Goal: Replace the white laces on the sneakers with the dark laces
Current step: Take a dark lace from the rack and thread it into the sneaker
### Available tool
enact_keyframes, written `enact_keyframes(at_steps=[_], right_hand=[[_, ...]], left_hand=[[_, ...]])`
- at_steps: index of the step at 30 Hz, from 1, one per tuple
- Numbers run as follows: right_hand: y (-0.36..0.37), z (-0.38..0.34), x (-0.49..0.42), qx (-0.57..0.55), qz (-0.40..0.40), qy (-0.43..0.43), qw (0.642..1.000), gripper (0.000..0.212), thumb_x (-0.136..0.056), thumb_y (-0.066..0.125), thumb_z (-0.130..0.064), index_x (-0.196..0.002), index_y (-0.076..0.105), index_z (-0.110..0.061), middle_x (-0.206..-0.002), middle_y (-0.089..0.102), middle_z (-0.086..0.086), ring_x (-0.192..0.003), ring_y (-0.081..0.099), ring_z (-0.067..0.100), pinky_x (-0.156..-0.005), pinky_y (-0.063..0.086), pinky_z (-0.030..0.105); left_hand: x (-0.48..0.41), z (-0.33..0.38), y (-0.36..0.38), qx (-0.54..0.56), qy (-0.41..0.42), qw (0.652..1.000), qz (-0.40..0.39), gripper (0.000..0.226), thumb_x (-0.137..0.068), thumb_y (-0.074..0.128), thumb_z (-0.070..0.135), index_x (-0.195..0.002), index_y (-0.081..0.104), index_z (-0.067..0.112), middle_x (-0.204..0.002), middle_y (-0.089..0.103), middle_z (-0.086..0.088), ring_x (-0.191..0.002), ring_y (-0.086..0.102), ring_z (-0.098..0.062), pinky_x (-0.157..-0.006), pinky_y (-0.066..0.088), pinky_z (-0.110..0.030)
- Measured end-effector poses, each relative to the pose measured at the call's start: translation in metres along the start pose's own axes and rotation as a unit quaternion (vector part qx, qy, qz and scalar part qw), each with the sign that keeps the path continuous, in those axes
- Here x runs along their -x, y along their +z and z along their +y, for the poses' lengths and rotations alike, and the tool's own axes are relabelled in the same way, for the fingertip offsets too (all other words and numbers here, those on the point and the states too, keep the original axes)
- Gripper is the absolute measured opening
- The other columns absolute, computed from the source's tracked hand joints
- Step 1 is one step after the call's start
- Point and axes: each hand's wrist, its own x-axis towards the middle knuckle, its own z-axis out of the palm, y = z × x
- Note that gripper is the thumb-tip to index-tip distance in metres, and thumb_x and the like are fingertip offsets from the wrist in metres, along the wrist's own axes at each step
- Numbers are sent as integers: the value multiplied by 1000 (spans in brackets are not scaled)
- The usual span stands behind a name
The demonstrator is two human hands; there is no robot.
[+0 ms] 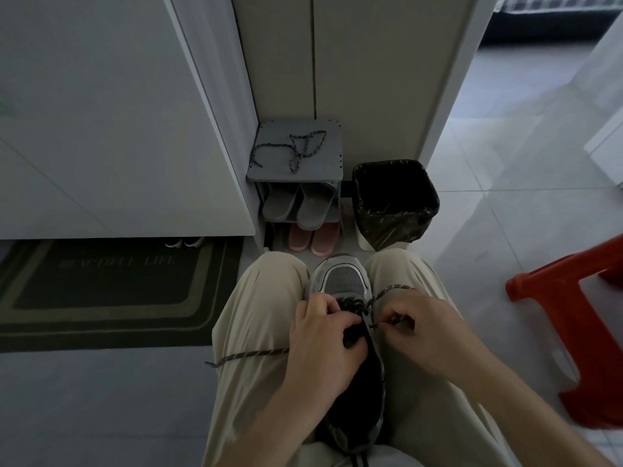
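- A grey mesh-toed sneaker [344, 281] lies toe-forward on the lap of a seated person, wedged between two knees in beige trousers [256, 298].
- The left hand [323, 338] grips the sneaker at its lacing, fingers [347, 323] curled down onto the eyelet rows.
- The right hand [428, 332], just across the sneaker's tongue from the left fingers, pinches the tip of a speckled dark lace [249, 354] between thumb and curled fingers.
- From that pinch the lace loops forward over the right thigh and back into the eyelets. Its other end runs out from under the left hand and trails across the left thigh, the tip hanging off the leg.
- Well ahead of both hands, a second dark lace [293, 148] lies in loose loops on top of a small grey shoe rack [323, 170].
- Grey slippers [296, 203] fill the rack's upper shelf, with pink slippers [313, 239] below them.
- Beside the rack, ahead of the right fingers, stands a waste bin [394, 203] lined with a black bag.
- Far left of the left fingers lies a dark doormat [111, 291]. Its last printed word reads "LIFE", and the lettering before it is too blurred to read.
- A red plastic stool [573, 298] stands on the pale tiled floor [505, 197], right of the right hand.
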Motion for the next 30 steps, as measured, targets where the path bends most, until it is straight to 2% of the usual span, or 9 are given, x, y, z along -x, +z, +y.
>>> enact_keyframes(at_steps=[5,7,10,14,17,20,26,28,30], right_hand=[[9,-2,-1,-21,7,-9,1000,6,-79,61,-29,-76,66,-28,-79,57,-13,-78,53,3,-66,45,21],[10,-4,-2,-15,11,-2,1000,23,-80,53,-47,-74,65,-28,-77,55,-13,-75,52,2,-65,44,24],[12,-10,0,29,-3,29,999,45,-67,44,-75,-87,57,-37,-91,51,-21,-89,47,-3,-81,38,23],[6,-15,1,60,-14,92,994,46,-63,59,-65,-98,40,-42,-100,43,-21,-99,43,5,-83,26,24],[3,-13,1,56,-2,108,993,51,-63,62,-62,-103,39,-40,-105,43,-19,-102,42,7,-88,28,25],[4,-12,3,48,8,123,991,63,-63,62,-63,-116,38,-40,-115,37,-16,-113,37,11,-97,26,27],[3,-11,2,43,1,129,991,93,-61,61,-64,-139,16,-38,-147,18,-9,-136,18,18,-112,14,35],[3,-12,1,24,-12,113,993,93,-64,62,-61,-141,13,-40,-146,26,-12,-136,22,15,-112,15,35],[5,-13,0,-26,-23,94,995,86,-63,62,-58,-137,18,-49,-131,45,-20,-126,38,13,-110,27,37]], left_hand=[[-1,-2,1,-2,5,1000,2,22,-82,62,37,-102,69,31,-96,34,12,-95,38,-11,-87,38,-24],[-3,-3,2,-12,15,1000,5,17,-83,62,35,-97,70,30,-95,35,12,-94,39,-11,-84,38,-24],[-5,-7,1,-4,14,1000,-5,12,-83,63,30,-92,70,26,-96,36,13,-94,41,-11,-85,41,-25],[-6,-12,-6,56,-19,998,7,3,-83,66,26,-82,67,24,-97,41,16,-92,50,-3,-81,43,-20],[-4,-20,-18,118,-45,992,26,22,-82,67,15,-68,55,27,-95,49,12,-84,53,2,-74,40,-10],[1,-36,-39,184,-92,977,62,29,-79,68,4,-69,56,27,-81,61,7,-79,57,2,-68,42,-7],[22,-87,-84,215,-267,934,96,8,-85,62,9,-86,60,17,-87,61,-2,-83,59,-17,-66,43,-23],[28,-105,-89,201,-307,928,67,6,-85,62,8,-86,60,13,-86,62,-7,-83,59,-21,-64,42,-23],[31,-113,-86,148,-312,938,4,6,-85,63,8,-83,61,13,-85,62,-7,-83,60,-21,-63,41,-22]])
